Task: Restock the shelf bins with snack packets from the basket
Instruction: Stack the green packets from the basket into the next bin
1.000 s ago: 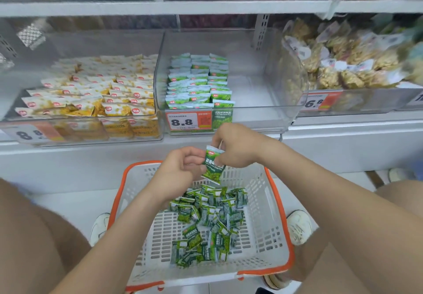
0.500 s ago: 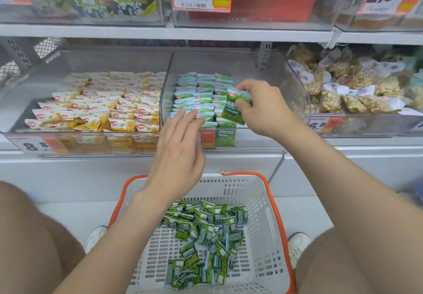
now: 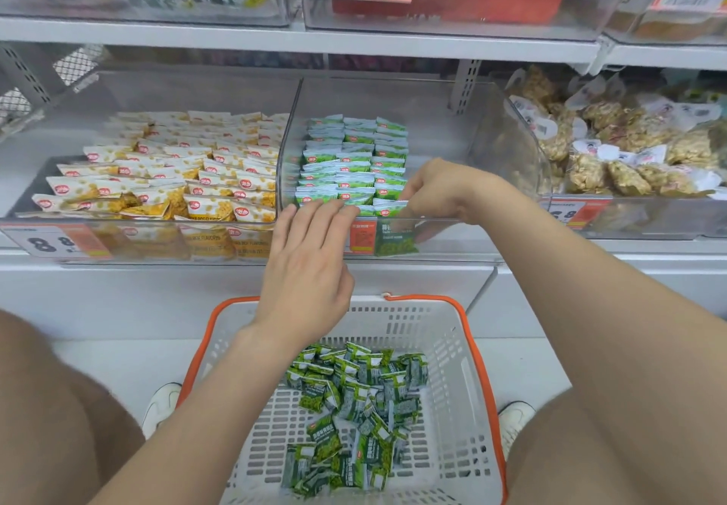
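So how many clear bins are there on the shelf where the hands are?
3: the left bin holds yellow packets, the middle bin holds green packets, the right bin holds pale brown snacks. Others may be hidden beyond the picture's edges.

We count one basket (image 3: 470,351), two hands, left (image 3: 307,268) and right (image 3: 436,193), two white shoes (image 3: 161,406) and three clear bins (image 3: 444,142) along the shelf's front edge. Green packets (image 3: 354,158) fill three columns against the middle bin's left wall. The basket's loose pile (image 3: 354,418) overlaps too much to count.
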### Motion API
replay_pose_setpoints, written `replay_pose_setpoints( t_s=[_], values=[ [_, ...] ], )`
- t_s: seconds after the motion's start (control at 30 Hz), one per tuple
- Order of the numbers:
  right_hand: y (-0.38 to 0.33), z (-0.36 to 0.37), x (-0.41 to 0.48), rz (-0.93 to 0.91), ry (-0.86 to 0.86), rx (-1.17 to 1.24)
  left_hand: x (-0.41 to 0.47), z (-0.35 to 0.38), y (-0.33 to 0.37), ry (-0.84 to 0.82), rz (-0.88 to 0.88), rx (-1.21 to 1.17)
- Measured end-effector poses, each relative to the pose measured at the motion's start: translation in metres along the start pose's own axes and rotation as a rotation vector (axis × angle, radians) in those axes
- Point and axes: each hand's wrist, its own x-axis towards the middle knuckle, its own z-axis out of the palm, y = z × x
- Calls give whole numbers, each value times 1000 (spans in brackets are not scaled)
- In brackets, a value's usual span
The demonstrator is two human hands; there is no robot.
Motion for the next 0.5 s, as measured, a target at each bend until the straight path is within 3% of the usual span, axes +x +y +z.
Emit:
replay_pose_setpoints(
  t_s=[0.23,0.37,0.5],
  values=[
    [-5,5,1,-60,138,46,1,2,5,9,-31,30],
    [-9,9,-8,-25,47,-76,0,2,5,-9,-34,28],
    [-6,-4,-16,5,100,-35,-1,2,3,-14,-26,-5]
  ],
)
